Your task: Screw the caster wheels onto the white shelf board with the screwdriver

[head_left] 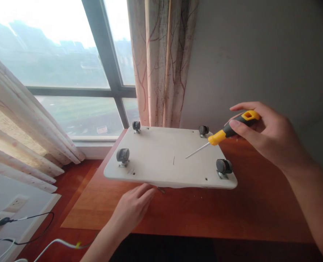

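Observation:
A white board (161, 156) lies upside down on the reddish wooden desk (232, 211), with small grey caster wheels at its corners, one at the near left (122, 155) and one at the near right (224, 166). My right hand (265, 136) is closed round the handle of a yellow-and-black screwdriver (227, 133), whose thin shaft points down-left over the board without touching it. My left hand (135, 207) rests on the desk under the board's near edge, fingertips pinched at a small screw (160, 189).
A window with patterned curtains (161, 62) stands behind the desk, and a grey wall is at the right. At the lower left are a wall socket (15, 203) and trailing cables (41, 225) beside the desk's left edge.

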A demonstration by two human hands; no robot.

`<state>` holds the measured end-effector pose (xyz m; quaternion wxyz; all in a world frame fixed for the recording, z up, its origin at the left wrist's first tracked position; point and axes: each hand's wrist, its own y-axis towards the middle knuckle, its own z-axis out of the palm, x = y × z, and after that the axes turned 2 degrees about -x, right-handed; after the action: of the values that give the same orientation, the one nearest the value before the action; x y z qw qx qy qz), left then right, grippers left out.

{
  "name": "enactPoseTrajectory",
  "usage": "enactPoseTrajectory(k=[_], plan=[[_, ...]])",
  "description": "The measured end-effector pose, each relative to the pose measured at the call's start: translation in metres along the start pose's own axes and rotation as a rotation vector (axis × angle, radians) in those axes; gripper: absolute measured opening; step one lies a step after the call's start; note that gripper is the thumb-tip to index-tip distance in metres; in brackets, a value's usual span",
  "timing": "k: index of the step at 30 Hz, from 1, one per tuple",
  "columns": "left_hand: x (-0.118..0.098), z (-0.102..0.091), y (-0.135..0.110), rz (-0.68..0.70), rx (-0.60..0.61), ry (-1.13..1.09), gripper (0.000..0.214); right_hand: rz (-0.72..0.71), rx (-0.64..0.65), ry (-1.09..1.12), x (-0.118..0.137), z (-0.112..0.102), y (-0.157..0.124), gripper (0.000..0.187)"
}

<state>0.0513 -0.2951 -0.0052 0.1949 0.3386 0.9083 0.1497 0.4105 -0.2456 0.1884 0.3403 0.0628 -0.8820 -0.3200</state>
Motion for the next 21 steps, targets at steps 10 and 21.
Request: enactPoseTrajectory(k=[10, 21], plan=[[-0.024, 0.025, 0.039, 0.016, 0.468, 0.152, 0.051, 0.077, 0.092, -0.064, -0.01, -0.027, -0.03, 0.042], [-0.042, 0.034, 0.044, 0.028, 0.048, -0.35, 0.021, 0.109, 0.063, -0.07, -0.017, -0.032, -0.033, 0.043]])
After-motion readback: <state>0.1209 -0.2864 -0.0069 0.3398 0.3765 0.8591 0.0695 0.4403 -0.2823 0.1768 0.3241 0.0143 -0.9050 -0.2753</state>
